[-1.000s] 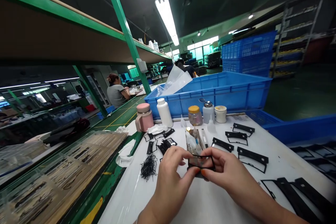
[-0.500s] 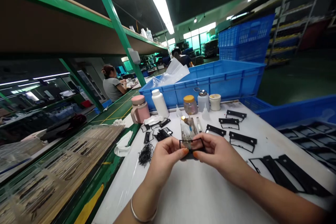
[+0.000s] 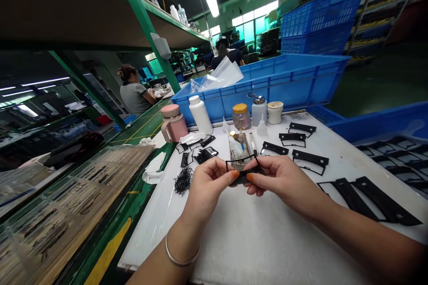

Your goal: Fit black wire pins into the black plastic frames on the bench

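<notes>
As two bare hands meet over a white worktop, a small black frame is suspended between them. The left hand pinches one end between thumb and fingers, the right hand the other, thumbs nearly meeting on the near bar — a paired grip that probably keeps so slender a piece level and unbent. The fingers behind the frame are partly hidden.

Just beyond the frame sits a cluttered tool tray, placed, it seems, within reach of either hand. Left of the frame, a tangle of black strands lies near a heap of dark pieces; to its right, similar dark surrounds lie spread out — perhaps to keep them from rubbing together.

Farther beyond the frame, a pink mug, a white bottle, a yellow-lidded jar, a metal-capped bottle and a pale tub form a row, likely set back to stay clear of the elbows. Behind them, plastic sheeting pokes from a blue crate. Well beyond the frame, to its left, sits a co-worker in grey.
</notes>
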Action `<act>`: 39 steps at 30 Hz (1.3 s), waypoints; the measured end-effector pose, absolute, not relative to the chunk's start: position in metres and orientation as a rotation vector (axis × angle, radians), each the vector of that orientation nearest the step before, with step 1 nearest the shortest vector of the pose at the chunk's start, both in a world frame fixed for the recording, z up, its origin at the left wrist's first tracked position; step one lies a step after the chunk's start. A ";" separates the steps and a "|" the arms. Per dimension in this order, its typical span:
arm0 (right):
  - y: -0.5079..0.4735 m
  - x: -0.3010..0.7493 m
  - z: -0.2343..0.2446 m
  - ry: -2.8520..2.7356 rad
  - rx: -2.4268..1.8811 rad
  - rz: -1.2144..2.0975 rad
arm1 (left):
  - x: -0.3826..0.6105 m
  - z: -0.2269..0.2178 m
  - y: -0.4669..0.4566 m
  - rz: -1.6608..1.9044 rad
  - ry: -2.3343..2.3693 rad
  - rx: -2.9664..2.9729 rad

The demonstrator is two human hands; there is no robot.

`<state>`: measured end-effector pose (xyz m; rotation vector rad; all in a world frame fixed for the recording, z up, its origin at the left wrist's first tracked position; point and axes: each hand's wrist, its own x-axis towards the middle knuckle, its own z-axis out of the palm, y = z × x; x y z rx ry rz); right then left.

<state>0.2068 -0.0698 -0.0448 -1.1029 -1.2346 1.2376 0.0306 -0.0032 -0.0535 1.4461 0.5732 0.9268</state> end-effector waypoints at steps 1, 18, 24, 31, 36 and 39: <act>-0.070 0.207 -0.045 -1.238 -1.104 1.226 | 0.031 -0.054 -0.004 0.928 0.570 1.450; -0.072 0.207 -0.040 -1.292 -1.150 1.124 | 0.034 -0.053 -0.005 0.932 0.545 1.476; -0.073 0.207 -0.034 -1.255 -1.249 1.098 | 0.030 -0.053 -0.002 0.894 0.573 1.435; -0.073 0.210 -0.030 -1.205 -1.288 1.199 | 0.029 -0.054 0.001 0.909 0.598 1.429; -0.071 0.213 -0.034 -1.220 -1.255 1.213 | 0.030 -0.052 0.000 0.911 0.623 1.431; -0.070 0.214 -0.038 -1.246 -1.234 1.199 | 0.029 -0.050 -0.001 0.913 0.623 1.441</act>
